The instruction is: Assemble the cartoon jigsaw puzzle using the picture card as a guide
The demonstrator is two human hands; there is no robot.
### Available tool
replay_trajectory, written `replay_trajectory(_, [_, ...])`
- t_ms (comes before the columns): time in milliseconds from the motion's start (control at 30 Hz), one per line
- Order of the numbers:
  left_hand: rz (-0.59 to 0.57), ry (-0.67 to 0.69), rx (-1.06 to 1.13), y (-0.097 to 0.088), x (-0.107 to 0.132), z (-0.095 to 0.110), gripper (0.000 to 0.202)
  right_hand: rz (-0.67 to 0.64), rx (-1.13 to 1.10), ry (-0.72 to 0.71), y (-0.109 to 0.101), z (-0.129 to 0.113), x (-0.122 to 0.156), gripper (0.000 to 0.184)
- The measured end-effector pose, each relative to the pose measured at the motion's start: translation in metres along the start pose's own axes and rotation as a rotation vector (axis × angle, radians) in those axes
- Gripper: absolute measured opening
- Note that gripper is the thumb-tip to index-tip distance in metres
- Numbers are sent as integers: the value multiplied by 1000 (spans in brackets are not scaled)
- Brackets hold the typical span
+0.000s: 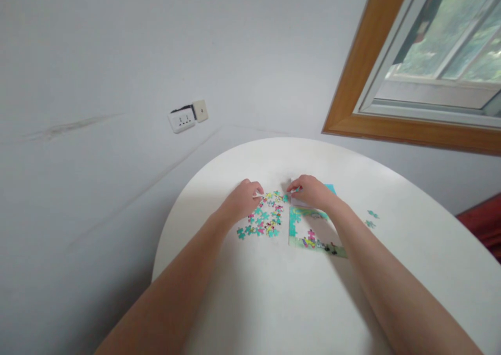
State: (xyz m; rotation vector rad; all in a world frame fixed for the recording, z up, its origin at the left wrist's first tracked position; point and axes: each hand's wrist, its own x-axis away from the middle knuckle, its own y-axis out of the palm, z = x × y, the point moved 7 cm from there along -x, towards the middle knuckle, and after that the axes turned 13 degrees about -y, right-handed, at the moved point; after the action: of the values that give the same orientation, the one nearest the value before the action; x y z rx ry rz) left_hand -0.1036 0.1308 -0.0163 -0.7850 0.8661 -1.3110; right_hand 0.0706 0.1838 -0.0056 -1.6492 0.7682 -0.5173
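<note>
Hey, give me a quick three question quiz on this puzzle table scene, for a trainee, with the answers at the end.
1. True or false: the pile of loose pieces lies left of the assembled section.
2. The table is: A square and black, B round and white, C glass.
3. Which hand is at the assembled section's far edge, left hand or right hand?
Key: 1 true; 2 B; 3 right hand.
</note>
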Motion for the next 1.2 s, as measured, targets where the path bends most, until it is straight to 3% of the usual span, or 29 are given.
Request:
replay_trajectory(200, [-110,269,25,-1,18,34,29,-3,99,-14,-5,-14,3,21])
replay_trajectory(367, [-163,347,9,11,28,50,27,-2,97,-10,-1,-12,3,20])
replay_trajectory(500, [-156,336,-12,14,27,46,21,18,57,-17,1,-10,0,19])
replay_trajectory(667, [-130,310,31,1,20,36,18,37,-83,-27,3,-12,-2,17])
replay_trajectory(900, [43,178,93,-19,8,26,20,64,-397,-23,8,-11,-2,11])
replay_trajectory(1200, [-54,241,123,-5,7,32,19,93,-705,-140,6,-23,-5,13])
